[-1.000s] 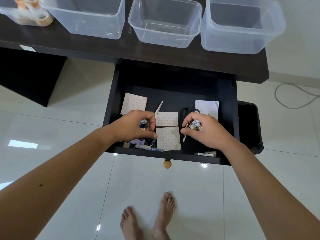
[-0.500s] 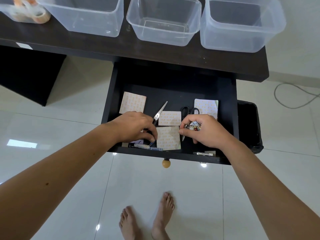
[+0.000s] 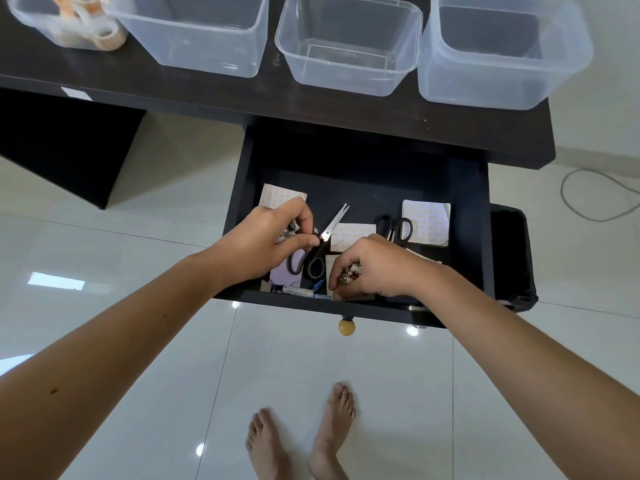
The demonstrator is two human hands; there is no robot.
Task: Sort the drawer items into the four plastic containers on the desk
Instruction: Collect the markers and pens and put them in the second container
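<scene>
The dark drawer (image 3: 346, 308) stands pulled out under the desk. My left hand (image 3: 270, 240) is in its left part, with small patterned clips (image 3: 287, 233) tucked in the palm. Its thumb and forefinger pinch together at the pivot of black-handled scissors (image 3: 313, 261). My right hand (image 3: 377, 268) holds several small patterned clips (image 3: 351, 271), its fingertips down at the drawer's front by a pen (image 3: 294, 291). Another pair of scissors (image 3: 394, 226) and patterned paper pads (image 3: 427, 223) lie further back. Four clear containers sit on the desk; the leftmost (image 3: 41, 32) holds tape rolls, the others (image 3: 197, 32) (image 3: 349, 46) (image 3: 502, 53) look empty.
The drawer knob (image 3: 346, 327) sticks out toward me above my bare feet (image 3: 301, 441). A black bin (image 3: 512, 254) stands right of the drawer. A grey cable (image 3: 588, 195) loops on the white tiled floor at the right.
My left hand has moved back and left, uncovering the black-handled scissors. My right hand has shifted left and toward the drawer's front, still holding the clips.
</scene>
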